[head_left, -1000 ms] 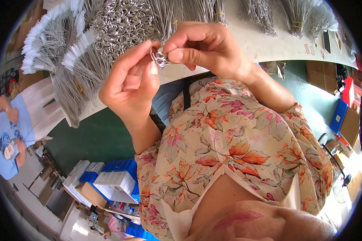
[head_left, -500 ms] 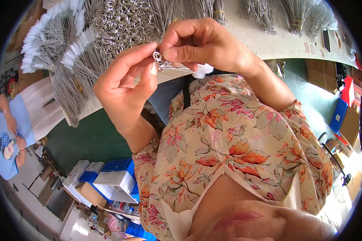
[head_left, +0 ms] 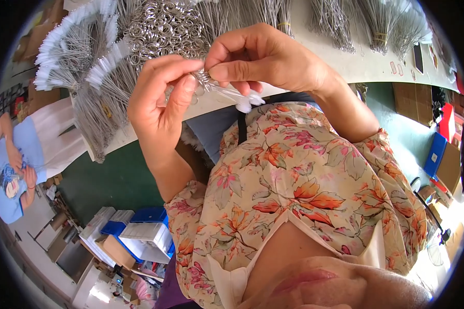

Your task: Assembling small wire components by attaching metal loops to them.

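In front of me, above the table's near edge, my right hand (head_left: 268,59) pinches a small bunch of thin wire-handled brushes between thumb and fingers. Their white tips (head_left: 244,104) hang below the right fingers. Small wire loops (head_left: 203,77) at the other end gather between my two hands. My left hand (head_left: 162,98) is curled, its thumb and index fingertips at these loops, closed about a shiny metal ring (head_left: 199,88) that is partly hidden. A heap of metal rings (head_left: 165,28) lies just beyond my left hand.
Bundles of white-tipped wire brushes (head_left: 77,46) cover the table's left side. More wire bundles (head_left: 379,26) lie at the back right, near a dark phone (head_left: 418,58). A co-worker in blue (head_left: 15,159) is at far left. White and blue crates (head_left: 144,234) stand at lower left.
The white brush tips have swung down and slightly left. My left hand has turned a little, and the ring and loops between my hands have shifted. The right hand stays nearly in place.
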The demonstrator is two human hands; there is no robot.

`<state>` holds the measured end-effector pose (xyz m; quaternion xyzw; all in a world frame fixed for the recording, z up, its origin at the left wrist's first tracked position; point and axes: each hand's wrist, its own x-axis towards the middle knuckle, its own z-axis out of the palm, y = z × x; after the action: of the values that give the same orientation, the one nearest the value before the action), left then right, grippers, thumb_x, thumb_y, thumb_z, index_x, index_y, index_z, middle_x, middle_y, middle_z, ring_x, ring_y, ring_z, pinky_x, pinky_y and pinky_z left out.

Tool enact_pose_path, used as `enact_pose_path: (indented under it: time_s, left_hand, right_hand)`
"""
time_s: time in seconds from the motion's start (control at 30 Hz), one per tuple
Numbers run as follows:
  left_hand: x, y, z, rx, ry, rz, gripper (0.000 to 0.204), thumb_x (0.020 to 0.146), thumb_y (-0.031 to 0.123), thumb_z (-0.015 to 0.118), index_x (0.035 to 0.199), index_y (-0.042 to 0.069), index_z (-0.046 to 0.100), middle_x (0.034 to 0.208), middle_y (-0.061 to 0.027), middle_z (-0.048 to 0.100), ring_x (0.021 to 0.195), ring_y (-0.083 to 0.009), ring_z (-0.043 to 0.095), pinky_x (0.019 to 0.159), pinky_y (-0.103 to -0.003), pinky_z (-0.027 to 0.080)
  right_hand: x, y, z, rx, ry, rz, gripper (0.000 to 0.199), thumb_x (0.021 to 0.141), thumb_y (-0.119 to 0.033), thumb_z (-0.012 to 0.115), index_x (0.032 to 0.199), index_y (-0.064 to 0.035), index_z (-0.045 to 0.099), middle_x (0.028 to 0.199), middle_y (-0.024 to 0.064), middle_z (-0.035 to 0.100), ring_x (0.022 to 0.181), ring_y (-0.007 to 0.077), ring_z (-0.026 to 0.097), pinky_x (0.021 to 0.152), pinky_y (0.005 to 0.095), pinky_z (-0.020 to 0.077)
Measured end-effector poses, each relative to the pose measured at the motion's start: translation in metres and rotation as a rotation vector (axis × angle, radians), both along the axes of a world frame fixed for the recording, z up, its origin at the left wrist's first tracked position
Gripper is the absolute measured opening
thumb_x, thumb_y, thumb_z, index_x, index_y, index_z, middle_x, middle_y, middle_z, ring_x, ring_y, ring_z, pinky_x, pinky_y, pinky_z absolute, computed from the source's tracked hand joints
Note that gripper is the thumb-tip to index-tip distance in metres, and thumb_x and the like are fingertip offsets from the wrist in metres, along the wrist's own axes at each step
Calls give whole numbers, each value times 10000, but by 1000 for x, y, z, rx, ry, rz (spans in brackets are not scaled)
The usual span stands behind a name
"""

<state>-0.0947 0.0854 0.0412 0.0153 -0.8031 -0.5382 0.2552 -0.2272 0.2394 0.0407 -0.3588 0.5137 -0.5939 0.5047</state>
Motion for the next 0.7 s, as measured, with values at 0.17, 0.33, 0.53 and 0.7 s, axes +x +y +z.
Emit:
enact_pose_path:
  time_s: [0.17, 0.33, 0.53, 0.7]
  left_hand:
    - [-4, -7, -7, 575, -46, -135, 124, 861, 69, 561, 905, -46, 578, 778, -54, 559, 601, -88, 467, 552, -218, 390]
    - [1, -6, 8, 767, -84, -108, 131, 874, 79, 544, 926, -33, 586, 744, -52, 573, 565, -69, 446, 508, -198, 363]
    - [1, -18, 25, -233, -178, 84, 150, 876, 78, 538, 991, -16, 565, 721, -48, 570, 543, -41, 414, 481, -178, 340]
    - [4, -34, 35, 603, -322, -178, 126, 864, 100, 570, 931, -4, 591, 746, -42, 594, 596, -63, 499, 550, -177, 403]
  right_hand:
    - [6, -10, -11, -139, -53, -30, 181, 857, -179, 582, 925, -12, 604, 715, -10, 571, 594, 44, 506, 532, 196, 415]
    - [2, -13, -4, -111, 3, -9, 179, 858, -192, 585, 904, -20, 600, 693, -19, 556, 575, 33, 476, 513, 189, 393]
    - [0, -23, -1, -122, 36, -19, 171, 851, -202, 596, 898, -38, 606, 662, -32, 542, 561, 24, 462, 476, 178, 366]
    - [2, -29, 5, -153, 66, -32, 139, 866, -161, 581, 897, -26, 594, 667, -35, 519, 536, 19, 439, 422, 171, 321]
